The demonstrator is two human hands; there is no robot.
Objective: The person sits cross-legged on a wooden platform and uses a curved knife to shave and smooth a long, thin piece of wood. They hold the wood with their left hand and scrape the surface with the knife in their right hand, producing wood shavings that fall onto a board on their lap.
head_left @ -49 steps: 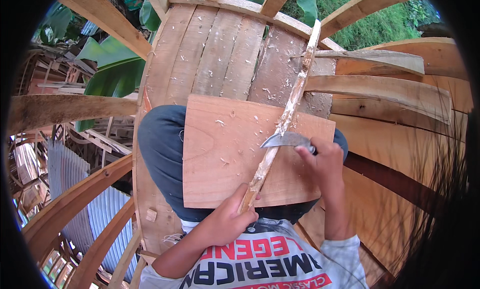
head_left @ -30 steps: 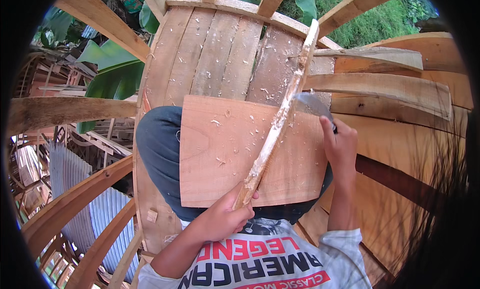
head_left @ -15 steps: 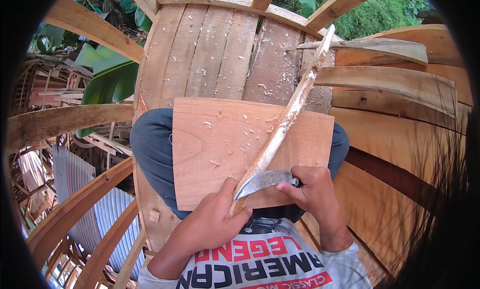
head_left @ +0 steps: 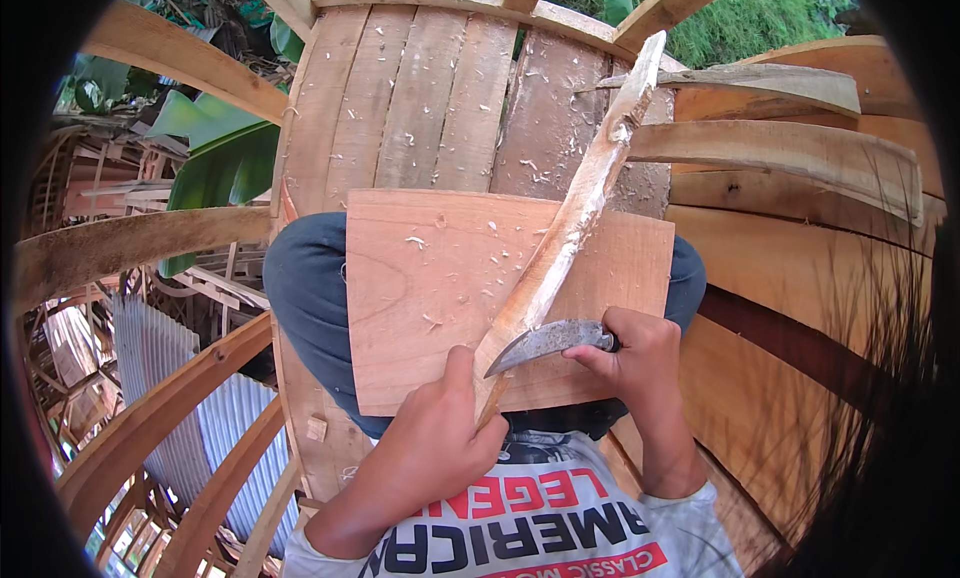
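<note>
A long, slightly curved wooden stick point(head_left: 572, 210), pale and partly stripped with brown patches, slants from my lap up to the far right. Its near end sits in my left hand point(head_left: 440, 433), fingers closed round it. My right hand point(head_left: 640, 353) grips a curved knife point(head_left: 552, 340) by its dark handle. The blade, grey and worn, points left and lies against the stick just above my left hand. Under both rests a flat wooden board point(head_left: 420, 298) across my thighs, with curled shavings on it.
Beyond my knees runs a plank floor point(head_left: 400, 98) strewn with shavings. Curved boards point(head_left: 780, 163) rise on the right. Wooden ribs point(head_left: 140, 233) stand at the left, with corrugated metal sheets point(head_left: 240, 438) lower behind them. A small wood block point(head_left: 316, 428) lies by my left side.
The knife has shifted slightly up and to the right with my right hand. The stick has turned a little, showing more of its brown side, and its near end has moved right.
</note>
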